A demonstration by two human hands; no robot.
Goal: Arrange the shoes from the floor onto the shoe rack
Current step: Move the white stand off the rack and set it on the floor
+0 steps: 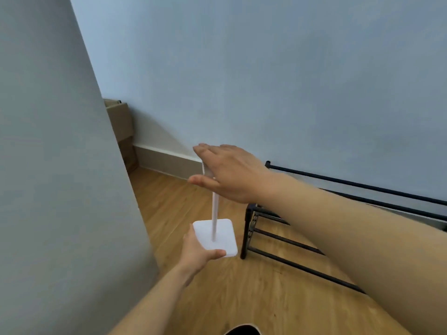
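A black metal shoe rack (pixel 285 240) stands against the wall on the right, its bars bare. A white stand with a square base (pixel 221 234) and a thin upright pole (pixel 214 213) is held above the floor left of the rack. My left hand (pixel 198 250) grips the near corner of the base. My right hand (pixel 227 171) holds the flat white top of the stand, fingers spread over it. A dark shoe (pixel 243 330) shows at the bottom edge, partly cut off.
A grey wall corner (pixel 72 189) juts in on the left. Behind it a brown cardboard box (pixel 123 131) stands at the skirting board. The floor is wood laminate (pixel 242 286). The pale blue wall runs behind the rack.
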